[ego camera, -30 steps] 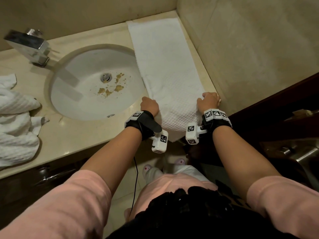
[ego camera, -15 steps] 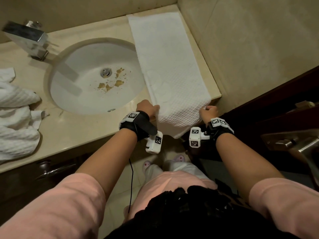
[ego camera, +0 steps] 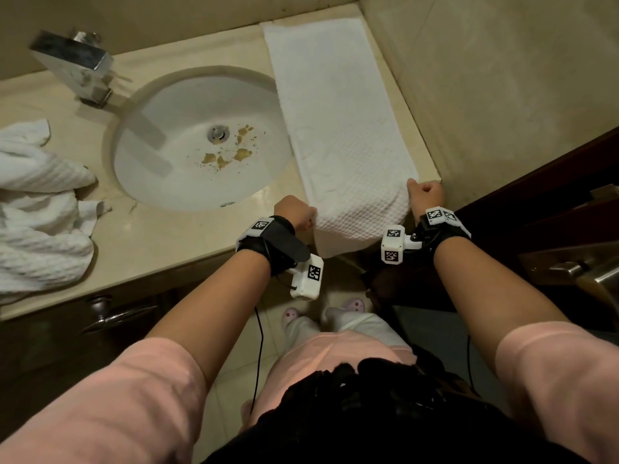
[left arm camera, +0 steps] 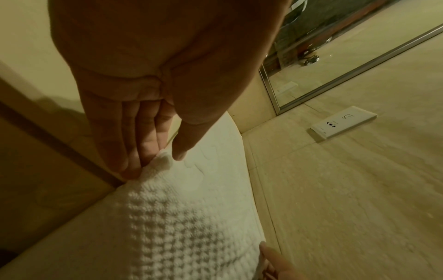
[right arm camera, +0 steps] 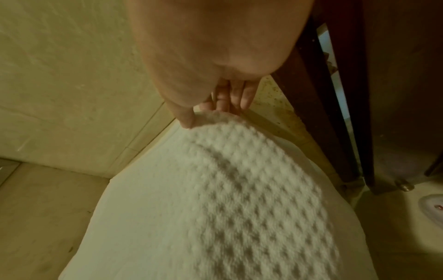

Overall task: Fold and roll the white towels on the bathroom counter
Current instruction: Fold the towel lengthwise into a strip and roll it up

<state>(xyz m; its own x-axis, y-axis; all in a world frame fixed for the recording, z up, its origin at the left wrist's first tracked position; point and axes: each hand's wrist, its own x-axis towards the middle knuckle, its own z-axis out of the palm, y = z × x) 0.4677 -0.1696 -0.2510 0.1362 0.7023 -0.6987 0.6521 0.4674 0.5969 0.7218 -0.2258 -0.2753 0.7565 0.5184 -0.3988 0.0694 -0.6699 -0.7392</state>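
A long white waffle-weave towel (ego camera: 338, 128) lies folded lengthwise on the counter (ego camera: 160, 236) to the right of the sink, its near end hanging over the front edge. My left hand (ego camera: 296, 214) pinches the towel's left edge (left arm camera: 165, 161) between thumb and fingers. My right hand (ego camera: 425, 195) pinches the right edge (right arm camera: 210, 117) the same way at the counter's corner. Between the two hands the near end of the towel bulges up in a raised hump (ego camera: 361, 216).
A pile of crumpled white towels (ego camera: 40, 209) lies at the left of the counter. The round sink (ego camera: 197, 142) has brown stains by the drain, with a square chrome tap (ego camera: 73, 65) behind. A tiled wall (ego camera: 485, 78) borders the towel's right side. A dark door with a lever handle (ego camera: 586, 269) stands right.
Both hands drew back toward the counter's front edge, then came forward again with the towel's near end. The end now bulges up between them.
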